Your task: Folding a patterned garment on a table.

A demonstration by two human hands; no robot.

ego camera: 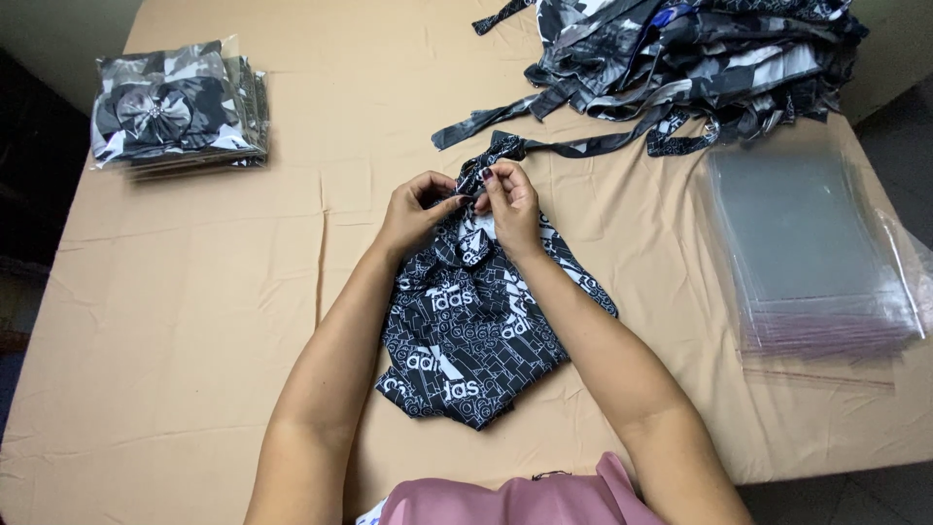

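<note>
A black garment with a white print lies on the tan tablecloth in front of me. My left hand and my right hand meet at its top end. Both pinch the gathered fabric there, fingertips close together. A long strap of the same cloth runs from that gathered end toward the far right. My forearms cross over the garment's sides and hide part of it.
A heap of black, white and grey garments with loose straps fills the far right. A stack of clear plastic bags lies at the right edge. At the far left sits a pile of bagged garments with bows.
</note>
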